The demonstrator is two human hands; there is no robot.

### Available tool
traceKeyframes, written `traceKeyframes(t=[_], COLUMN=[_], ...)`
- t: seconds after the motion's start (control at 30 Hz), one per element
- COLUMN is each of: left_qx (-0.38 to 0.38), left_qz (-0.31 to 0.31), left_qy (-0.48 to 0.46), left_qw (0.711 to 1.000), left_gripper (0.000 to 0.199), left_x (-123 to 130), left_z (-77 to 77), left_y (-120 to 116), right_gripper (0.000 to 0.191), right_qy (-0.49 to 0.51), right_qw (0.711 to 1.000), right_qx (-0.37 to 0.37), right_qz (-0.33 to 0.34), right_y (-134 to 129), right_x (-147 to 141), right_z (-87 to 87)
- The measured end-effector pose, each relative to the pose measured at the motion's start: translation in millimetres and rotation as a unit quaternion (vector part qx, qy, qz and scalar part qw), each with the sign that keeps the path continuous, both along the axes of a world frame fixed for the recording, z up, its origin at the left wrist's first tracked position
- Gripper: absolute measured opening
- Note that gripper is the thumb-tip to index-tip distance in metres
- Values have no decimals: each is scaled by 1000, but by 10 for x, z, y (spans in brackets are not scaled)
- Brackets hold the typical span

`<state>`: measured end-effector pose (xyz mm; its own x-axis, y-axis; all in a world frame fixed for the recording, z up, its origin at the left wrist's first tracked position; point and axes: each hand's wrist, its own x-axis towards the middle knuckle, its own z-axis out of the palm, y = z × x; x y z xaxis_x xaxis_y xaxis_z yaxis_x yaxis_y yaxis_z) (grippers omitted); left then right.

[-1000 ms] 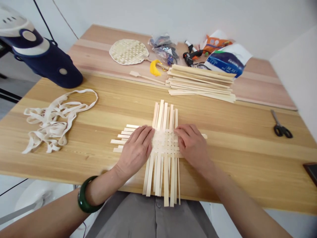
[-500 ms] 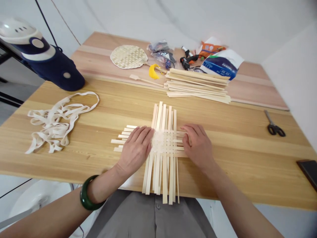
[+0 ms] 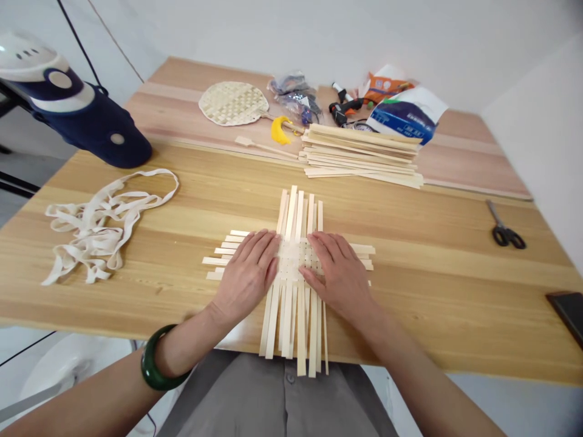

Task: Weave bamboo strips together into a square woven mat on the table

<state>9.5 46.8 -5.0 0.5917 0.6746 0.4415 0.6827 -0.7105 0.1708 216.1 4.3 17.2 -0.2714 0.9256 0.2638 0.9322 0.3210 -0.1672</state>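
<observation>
A cross-shaped weave of pale flat strips (image 3: 288, 261) lies near the table's front edge, with long strips running toward me over the edge and shorter ones out to both sides. My left hand (image 3: 249, 267) rests palm down on its left part, fingers extended side by side and thumb near the woven middle. On the right part lies my right hand (image 3: 337, 273), palm down, its fingers extended and its thumb apart, pointing to the centre. Both hands touch the strips without gripping them. The palms hide some of the side strips.
Beyond the weave lies a pile of loose strips (image 3: 362, 156), near a round woven fan (image 3: 234, 104), a yellow bundle (image 3: 280, 130), a glue gun (image 3: 344, 112) and a blue box (image 3: 403, 121). White tape (image 3: 107, 221) and a blue bottle (image 3: 107, 127) are left; scissors (image 3: 504, 233) and a dark phone-like object (image 3: 567, 312) right.
My right hand has moved left from the ends of the side strips onto the woven part, and its fingers have spread flatter. My left hand has hardly moved.
</observation>
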Motion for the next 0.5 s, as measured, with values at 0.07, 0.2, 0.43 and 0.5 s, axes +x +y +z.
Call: traceKeyframes(t=[0.07,0.2,0.43,0.5], left_qx=[0,-10,-27,-26], left_qz=[0,0,2,3], left_qy=[-1,3,17,16], left_qw=[1000,1000,999,1000], left_gripper=[36,35,36,36], left_x=[-1,-1,18,22], left_z=[-2,1,-3,-2], left_y=[2,8,22,28], right_gripper=[48,43,37,37], right_qy=[-11,-25,12,17], right_qw=[999,996,995,995], right_qx=[10,45,45,44], right_qz=[-33,-74,-89,-90], right_y=[-5,0,51,52], right_x=[-93,-241,-254,-250], right_z=[-49,-135,-193,-198])
